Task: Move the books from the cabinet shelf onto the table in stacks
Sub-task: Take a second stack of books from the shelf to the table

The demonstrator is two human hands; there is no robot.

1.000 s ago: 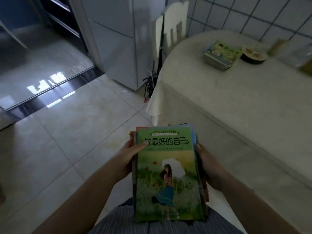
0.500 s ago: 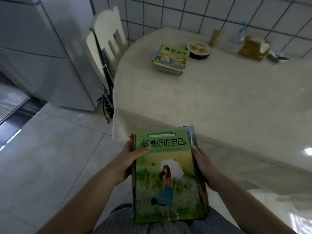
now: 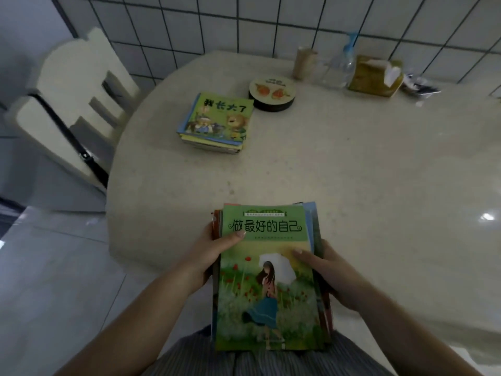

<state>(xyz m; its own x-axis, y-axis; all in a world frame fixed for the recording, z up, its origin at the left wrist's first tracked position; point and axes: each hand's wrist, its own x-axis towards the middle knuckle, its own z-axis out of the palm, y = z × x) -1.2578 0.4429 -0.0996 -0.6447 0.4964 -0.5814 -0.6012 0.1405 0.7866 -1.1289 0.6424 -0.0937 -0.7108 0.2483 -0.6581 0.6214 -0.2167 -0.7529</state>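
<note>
Gripping a pile of books (image 3: 267, 283) from both sides, the left hand (image 3: 210, 256) and right hand (image 3: 329, 270) are holding it over the desk (image 3: 352, 172) edge. Another stack of books (image 3: 217, 122) is lying farther back on the desk, beside a round tin (image 3: 272, 94).

A single head-worn wide-angle camera looks forward and steeply down from close range, over the hands (image 3: 273, 264) and across the bench (image 3: 352, 172) toward a tiled wall (image 3: 244, 20).

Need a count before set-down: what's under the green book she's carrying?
More books sit under the green book; red and blue edges peek out. Their covers and number are hidden.
</note>
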